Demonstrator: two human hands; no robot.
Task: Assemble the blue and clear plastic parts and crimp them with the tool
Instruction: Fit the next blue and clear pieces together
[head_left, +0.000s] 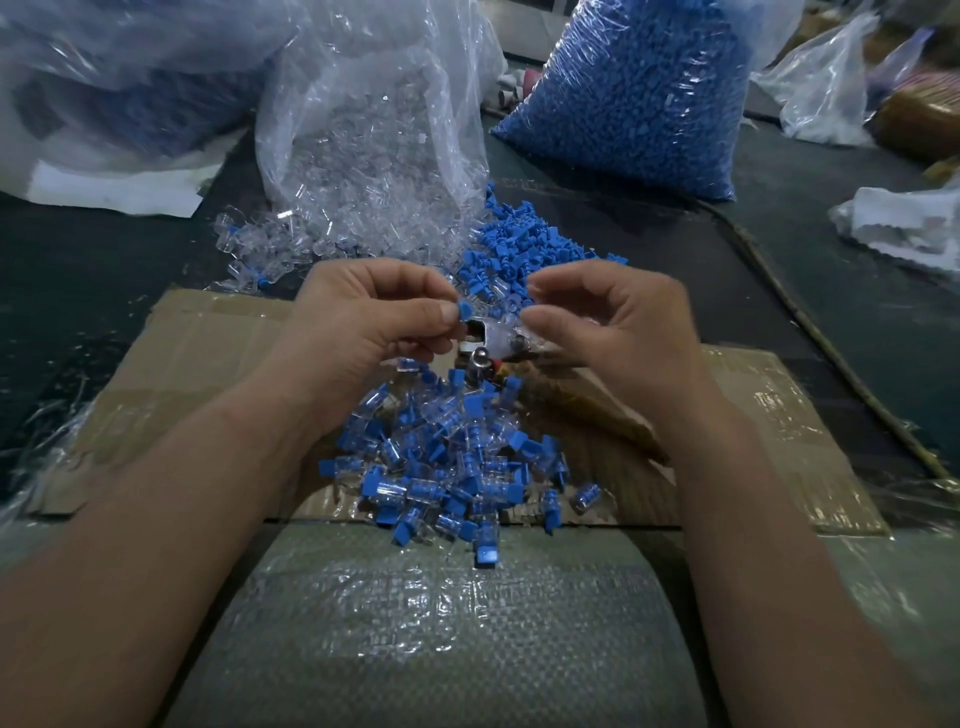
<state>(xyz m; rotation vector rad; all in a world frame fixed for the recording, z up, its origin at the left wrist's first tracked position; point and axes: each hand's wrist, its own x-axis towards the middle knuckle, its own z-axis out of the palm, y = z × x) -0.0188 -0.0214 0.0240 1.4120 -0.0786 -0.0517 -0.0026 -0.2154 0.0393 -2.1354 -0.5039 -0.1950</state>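
Pinches blue part (464, 312) by its flat head in left hand (363, 322), thumb against forefinger, above the far edge of the cardboard (208, 332). Nips what looks like a clear part (511, 328) in right hand (608, 327), fingers curled; hard to make out. Probably light, stiff, slick: best taken by head and side walls. Hovers just over the metal tool (483, 340). Toward the near edge, assembled pieces (447, 473); beyond the far edge, loose blue parts (524, 244), bag of clear parts (374, 130).
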